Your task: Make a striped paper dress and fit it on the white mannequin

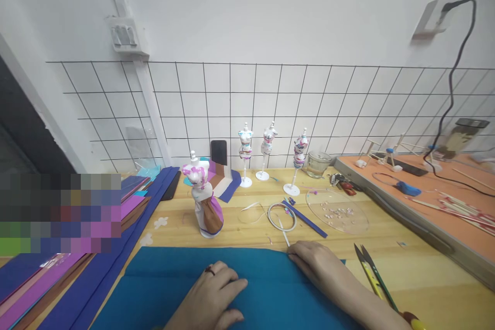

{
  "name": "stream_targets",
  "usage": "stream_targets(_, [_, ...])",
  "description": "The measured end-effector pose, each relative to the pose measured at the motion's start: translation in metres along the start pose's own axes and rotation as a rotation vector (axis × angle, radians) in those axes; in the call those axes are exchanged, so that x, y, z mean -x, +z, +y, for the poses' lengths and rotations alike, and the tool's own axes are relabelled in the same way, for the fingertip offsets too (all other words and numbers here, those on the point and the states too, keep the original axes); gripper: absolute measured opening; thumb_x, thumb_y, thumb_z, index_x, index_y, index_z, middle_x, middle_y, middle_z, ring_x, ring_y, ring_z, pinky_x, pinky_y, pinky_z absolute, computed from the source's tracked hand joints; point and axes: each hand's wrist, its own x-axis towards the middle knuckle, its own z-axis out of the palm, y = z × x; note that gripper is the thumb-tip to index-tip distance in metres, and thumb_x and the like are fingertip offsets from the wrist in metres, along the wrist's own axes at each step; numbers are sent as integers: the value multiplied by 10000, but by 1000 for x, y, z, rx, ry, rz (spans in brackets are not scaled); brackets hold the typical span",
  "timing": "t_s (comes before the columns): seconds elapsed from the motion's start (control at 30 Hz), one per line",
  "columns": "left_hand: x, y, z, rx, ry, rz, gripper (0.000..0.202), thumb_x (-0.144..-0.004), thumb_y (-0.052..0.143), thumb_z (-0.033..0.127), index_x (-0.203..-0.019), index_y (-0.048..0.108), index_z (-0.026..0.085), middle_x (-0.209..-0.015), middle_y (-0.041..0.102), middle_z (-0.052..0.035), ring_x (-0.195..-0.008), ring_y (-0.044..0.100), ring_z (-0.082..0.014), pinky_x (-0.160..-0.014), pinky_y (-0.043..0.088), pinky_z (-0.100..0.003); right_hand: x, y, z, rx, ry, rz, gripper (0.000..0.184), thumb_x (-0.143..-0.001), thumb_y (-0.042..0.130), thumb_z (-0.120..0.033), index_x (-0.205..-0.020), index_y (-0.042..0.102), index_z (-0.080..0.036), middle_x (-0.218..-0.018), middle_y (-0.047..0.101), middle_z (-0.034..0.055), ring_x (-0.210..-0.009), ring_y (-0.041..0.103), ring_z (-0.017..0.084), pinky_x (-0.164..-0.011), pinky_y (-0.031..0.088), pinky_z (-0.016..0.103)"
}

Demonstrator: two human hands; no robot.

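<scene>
A wide teal sheet (255, 299), which looks like crepe paper, lies spread in front of me with a crease running across it. My left hand (214, 294) rests on its middle, fingers apart, a dark ring on one finger. At the sheet's far right edge is my right hand (317, 265), laid flat with its fingers close together and the fingertips at the border. Just beyond those fingertips stand a roll of white tape (282, 216) and a narrow blue strip (307, 219). Yellow-handled scissors (371, 270) lie right of my right forearm.
A small mannequin (201, 196) in a brown and purple skirt stands left; three more mannequins (266, 147) stand by the wall. Folded coloured sheets (127, 232) pile up at left. A clear disc (336, 211) with beads, a glass (317, 164) and an orange board (444, 191) are at right.
</scene>
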Motion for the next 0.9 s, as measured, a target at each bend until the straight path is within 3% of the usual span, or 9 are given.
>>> stream_targets(0.2, [-1, -7, 3, 135, -167, -101, 476, -667, 738, 306, -1116, 595, 230, -976, 606, -55, -920, 537, -237, -770, 482, -344, 0, 1, -2, -11, 24, -15, 327, -942, 320, -309, -809, 594, -192, -777, 652, 48, -743, 603, 178, -677, 413, 270])
stream_targets(0.33, [-3, -14, 9, 232, -235, -163, 515, -679, 730, 234, -1167, 568, 214, -1018, 587, -68, -979, 513, -238, -839, 461, -374, 0, 2, -3, -2, 43, -28, 340, -942, 316, -322, -784, 587, -193, -765, 650, 44, -728, 601, 175, -662, 409, 261])
stream_targets(0.47, [-4, -18, 14, 252, -253, -179, 388, -695, 705, 185, -1072, 623, 220, -972, 586, -59, -969, 513, -233, -862, 444, -399, 0, -1, -4, -5, 55, -42, 337, -944, 313, -298, -754, 571, -193, -756, 646, 36, -710, 596, 167, -656, 401, 255])
stream_targets(0.6, [-3, -15, 14, 231, -213, -162, 233, -711, 693, 193, -939, 665, 229, -904, 587, -44, -926, 523, -218, -841, 446, -378, 1, -7, -2, -34, 45, -82, 313, -931, 333, -275, -763, 584, -195, -766, 644, 37, -702, 591, 166, -647, 403, 253])
stream_targets(0.73, [1, -8, 9, 173, -127, -72, 189, -688, 717, 190, -861, 654, 233, -873, 586, -24, -879, 522, -196, -770, 452, -310, 3, -13, -2, -122, 39, -111, 249, -905, 382, -258, -873, 623, -202, -842, 663, 43, -768, 601, 177, -694, 421, 256])
stream_targets(0.9, [5, 1, 5, 58, 105, 101, 116, -748, 653, 166, -805, 566, 218, -860, 609, 18, -811, 503, -145, -781, 397, -258, 5, -19, -2, -172, 52, -139, 226, -877, 405, -214, -850, 630, -206, -851, 671, 34, -778, 602, 174, -696, 425, 246])
